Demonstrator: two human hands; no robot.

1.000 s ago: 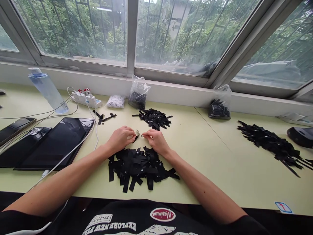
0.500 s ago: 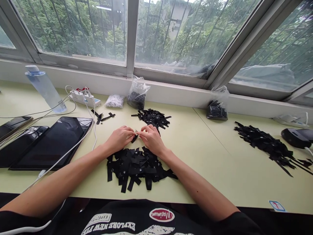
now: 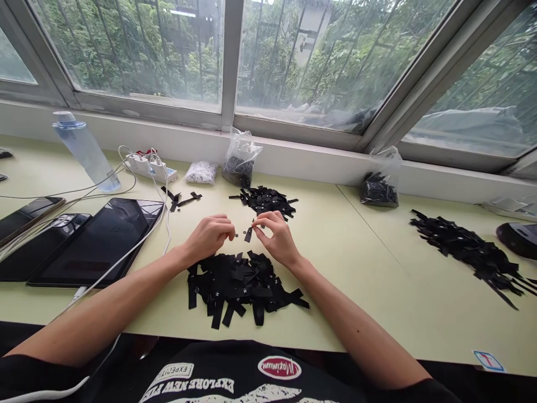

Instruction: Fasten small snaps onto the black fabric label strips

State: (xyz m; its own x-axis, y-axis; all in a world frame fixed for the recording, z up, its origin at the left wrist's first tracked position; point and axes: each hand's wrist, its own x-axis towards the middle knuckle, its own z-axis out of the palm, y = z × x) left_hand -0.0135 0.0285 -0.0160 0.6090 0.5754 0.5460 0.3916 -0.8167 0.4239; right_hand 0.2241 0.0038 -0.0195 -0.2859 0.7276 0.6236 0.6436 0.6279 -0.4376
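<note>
My right hand (image 3: 274, 236) pinches a small black fabric strip (image 3: 248, 234) between thumb and forefinger; the strip hangs down over the table. To its left, my left hand (image 3: 211, 234) is closed with its fingers curled, and anything in them is hidden. A tiny dark round piece (image 3: 236, 235) shows on the table between the hands. Nearest my body lies a large heap of black fabric strips (image 3: 239, 285), some with a white letter M. Beyond my right hand is a smaller pile of similar black strips (image 3: 271, 200).
At left lie a tablet (image 3: 98, 240), two phones and white cables, with a tilted water bottle (image 3: 86, 148) and a power strip (image 3: 146, 167) behind. Clear bags (image 3: 239, 165) of small items stand by the window. Another black strip heap (image 3: 467, 252) lies far right.
My hands, which were together at one black strip, have moved apart. My right hand has shifted right with the strip. The whole view has moved slightly.
</note>
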